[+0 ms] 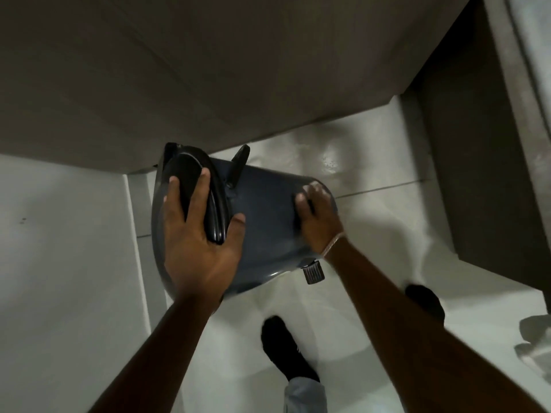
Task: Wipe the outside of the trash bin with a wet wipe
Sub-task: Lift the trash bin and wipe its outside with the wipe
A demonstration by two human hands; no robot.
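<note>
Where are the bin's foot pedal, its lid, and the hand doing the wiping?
foot pedal (312,272), head view, ribbed tread.
lid (190,171), head view, black dome.
right hand (320,217), head view, back of hand.

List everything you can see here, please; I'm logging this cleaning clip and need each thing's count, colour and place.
trash bin: one, dark blue-grey, tipped on its side over the floor, centre of view
lid: one, black, on the bin's left end, under the left hand
foot pedal: one, black, ribbed, at the bin's lower right edge
wet wipe: one, white, mostly hidden under the right hand's fingers, on the bin's side
floor: white glossy tiles, below everything
cabinet: one, brown-grey, above the bin
bracelet: one, pale, on the right wrist
shoes: two, black, on the floor, lower right
left hand: grip around the lid's edge
right hand: pressing the wipe on the bin
</note>
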